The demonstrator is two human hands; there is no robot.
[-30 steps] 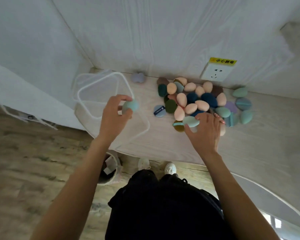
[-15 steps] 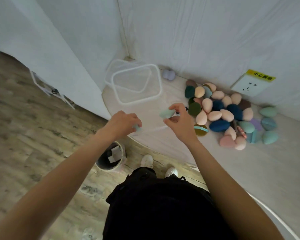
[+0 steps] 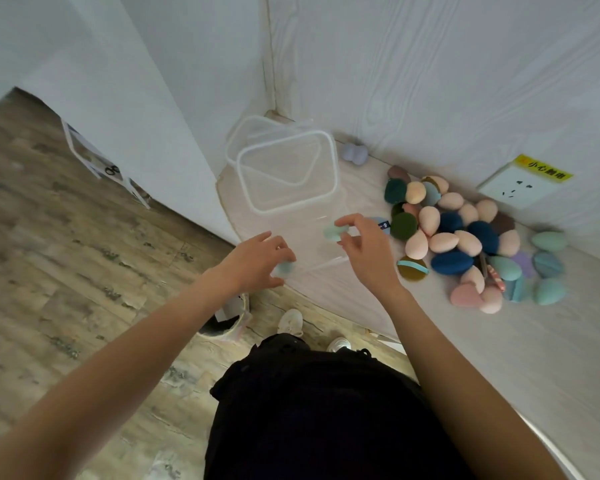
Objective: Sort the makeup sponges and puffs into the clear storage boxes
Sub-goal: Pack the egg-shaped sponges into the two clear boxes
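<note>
A pale wood-grain table carries two clear storage boxes in the corner and a heap of sponges and puffs to the right — pink, navy, teal. The right hand pinches a mint sponge over the near box; the left hand curls around a pale blue sponge at the table's edge.

Each hand grips one pale green sponge: left hand, right hand. Clear box stands beyond them on the surface.
</note>
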